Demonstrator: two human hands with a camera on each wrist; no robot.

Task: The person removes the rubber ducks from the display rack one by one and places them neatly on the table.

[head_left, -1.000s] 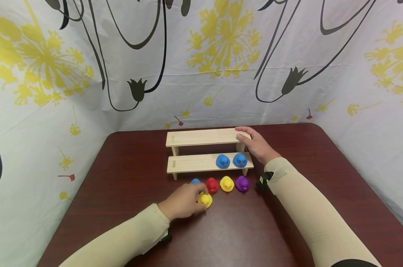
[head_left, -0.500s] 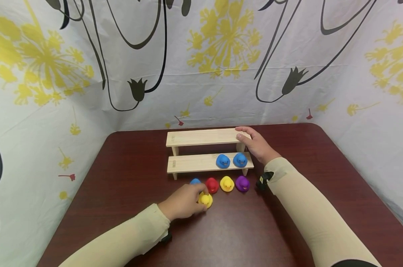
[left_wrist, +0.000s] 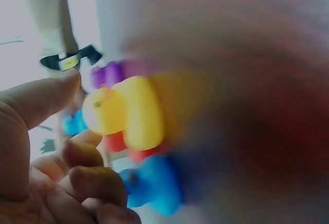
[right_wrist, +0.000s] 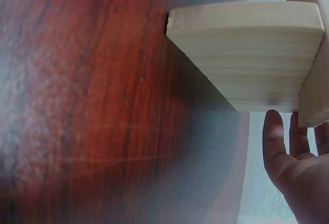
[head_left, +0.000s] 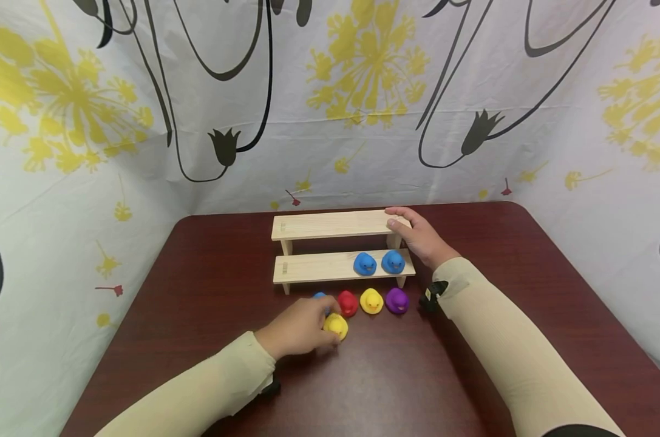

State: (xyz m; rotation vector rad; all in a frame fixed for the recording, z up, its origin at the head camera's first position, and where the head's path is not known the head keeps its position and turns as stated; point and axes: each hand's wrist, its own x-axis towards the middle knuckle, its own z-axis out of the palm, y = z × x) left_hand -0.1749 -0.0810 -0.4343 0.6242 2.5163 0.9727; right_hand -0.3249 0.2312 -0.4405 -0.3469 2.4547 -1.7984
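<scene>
My left hand [head_left: 295, 326] is beside a yellow duck [head_left: 336, 326] on the table, thumb and index finger spread around it. In the left wrist view this duck [left_wrist: 139, 112] shows just past the fingertips of the left hand [left_wrist: 61, 152], with a gap at the thumb. A blue duck [head_left: 320, 296] is partly hidden behind the hand. My right hand [head_left: 425, 241] grips the right end of the two-tier wooden stand [head_left: 330, 224], thumb on the upper board. The right wrist view shows the right hand's fingers [right_wrist: 275, 131] against the stand [right_wrist: 247, 54].
Two blue ducks [head_left: 365, 264] [head_left: 393, 262] sit on the right part of the lower board [head_left: 313, 268]. In front of it stand a red duck [head_left: 348, 303], a yellow duck [head_left: 371, 301] and a purple duck [head_left: 398, 301] on the dark table [head_left: 395, 382]. Patterned cloth [head_left: 319, 152] hangs behind.
My left hand has shifted slightly left, its fingers loosened from the front yellow duck, which stays in place. The right hand has not moved.
</scene>
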